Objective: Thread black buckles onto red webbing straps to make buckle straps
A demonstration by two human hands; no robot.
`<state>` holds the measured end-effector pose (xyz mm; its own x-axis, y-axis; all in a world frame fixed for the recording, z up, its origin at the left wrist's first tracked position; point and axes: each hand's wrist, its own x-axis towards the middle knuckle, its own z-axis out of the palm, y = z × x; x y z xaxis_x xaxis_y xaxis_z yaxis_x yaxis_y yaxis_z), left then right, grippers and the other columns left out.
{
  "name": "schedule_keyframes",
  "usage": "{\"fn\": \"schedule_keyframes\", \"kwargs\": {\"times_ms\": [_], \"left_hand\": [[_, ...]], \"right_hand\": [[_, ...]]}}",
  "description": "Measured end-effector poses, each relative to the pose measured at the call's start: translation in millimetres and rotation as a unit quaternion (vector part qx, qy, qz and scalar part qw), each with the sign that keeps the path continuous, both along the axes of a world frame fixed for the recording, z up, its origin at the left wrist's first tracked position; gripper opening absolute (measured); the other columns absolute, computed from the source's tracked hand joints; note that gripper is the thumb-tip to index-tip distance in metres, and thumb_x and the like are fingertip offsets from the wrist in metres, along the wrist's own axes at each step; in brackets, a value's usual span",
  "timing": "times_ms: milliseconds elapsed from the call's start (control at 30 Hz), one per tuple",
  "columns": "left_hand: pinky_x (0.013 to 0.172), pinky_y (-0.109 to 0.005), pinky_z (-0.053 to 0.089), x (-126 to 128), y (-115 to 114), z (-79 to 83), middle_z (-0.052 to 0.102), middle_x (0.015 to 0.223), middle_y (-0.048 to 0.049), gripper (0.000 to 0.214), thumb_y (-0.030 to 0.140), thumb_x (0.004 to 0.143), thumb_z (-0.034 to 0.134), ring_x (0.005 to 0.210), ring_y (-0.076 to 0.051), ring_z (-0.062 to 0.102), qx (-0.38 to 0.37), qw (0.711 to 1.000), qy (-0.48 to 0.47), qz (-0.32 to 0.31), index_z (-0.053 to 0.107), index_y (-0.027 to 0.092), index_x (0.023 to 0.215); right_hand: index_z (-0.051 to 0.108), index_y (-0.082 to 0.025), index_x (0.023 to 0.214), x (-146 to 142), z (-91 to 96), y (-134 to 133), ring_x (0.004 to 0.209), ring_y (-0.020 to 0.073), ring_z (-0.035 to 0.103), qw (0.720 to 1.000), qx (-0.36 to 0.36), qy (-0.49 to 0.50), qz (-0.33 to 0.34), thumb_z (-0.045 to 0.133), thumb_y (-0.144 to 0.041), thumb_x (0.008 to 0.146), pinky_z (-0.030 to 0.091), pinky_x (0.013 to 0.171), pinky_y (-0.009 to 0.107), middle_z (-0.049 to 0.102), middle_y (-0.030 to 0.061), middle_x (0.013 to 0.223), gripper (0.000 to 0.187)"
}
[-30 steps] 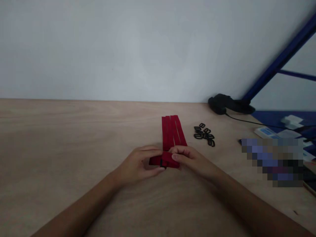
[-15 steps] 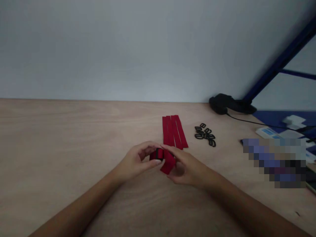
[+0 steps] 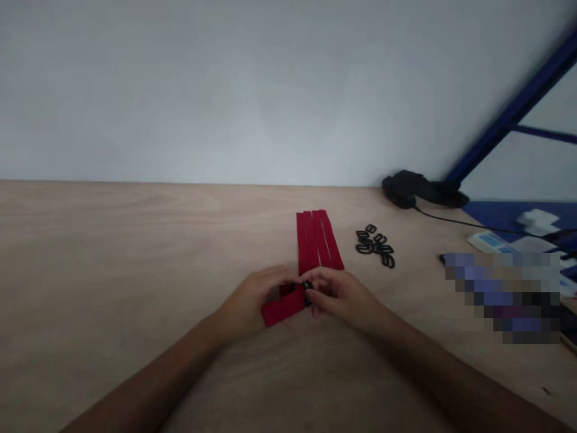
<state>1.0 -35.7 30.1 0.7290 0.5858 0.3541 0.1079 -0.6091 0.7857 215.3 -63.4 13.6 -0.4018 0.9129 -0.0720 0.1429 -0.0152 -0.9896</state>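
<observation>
Between my hands is a red webbing strap [image 3: 283, 308] with a black buckle [image 3: 308, 293] on it. My left hand [image 3: 252, 297] is closed on the strap, its fingers curled behind the red band. The thumb and fingers of my right hand [image 3: 345, 294] pinch the buckle at the strap's right end. One end of the strap slants down to the left, below my left fingers. Just beyond my hands lie several red straps [image 3: 318, 240] side by side. To their right is a loose cluster of black buckles [image 3: 376, 246].
A black object with a cable [image 3: 419, 189] lies by the wall at the back right. On the right of the wooden table [image 3: 135, 252] are a blurred-out patch [image 3: 500, 294], and a white and blue box [image 3: 489, 242]. A blue frame [image 3: 500, 129] rises behind.
The strap has turned, so its free end now points left instead of down toward my right hand. The buckle has passed from my left fingers to my right ones.
</observation>
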Motion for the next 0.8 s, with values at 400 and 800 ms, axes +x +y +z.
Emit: {"fn": "schedule_keyframes", "kwargs": {"times_ms": [400,800], "left_hand": [[0.084,-0.033,0.05,-6,5,-6.1,0.064,0.099,-0.0062,0.024,0.031,0.085,0.063,0.091,-0.019,0.061,-0.044,0.997,0.055,0.038,0.059,0.017,0.104],[0.101,-0.045,0.04,5,-1,-12.7,0.052,0.128,-0.0132,0.06,0.039,0.083,0.065,0.117,-0.028,0.048,0.142,0.977,0.157,0.03,0.045,0.02,0.136]], "right_hand": [[0.061,-0.013,0.1,25,19.5,8,0.052,0.0106,0.057,0.995,-0.045,-0.088,0.011,0.064,-0.032,0.08,0.041,0.051,0.022,0.062,-0.0018,0.064,0.027],[0.07,-0.016,0.097,13,6.3,3,0.062,0.0137,0.057,0.978,0.049,-0.202,-0.027,0.063,-0.024,0.077,0.041,0.055,0.023,0.064,0.0006,0.069,0.022]]}}
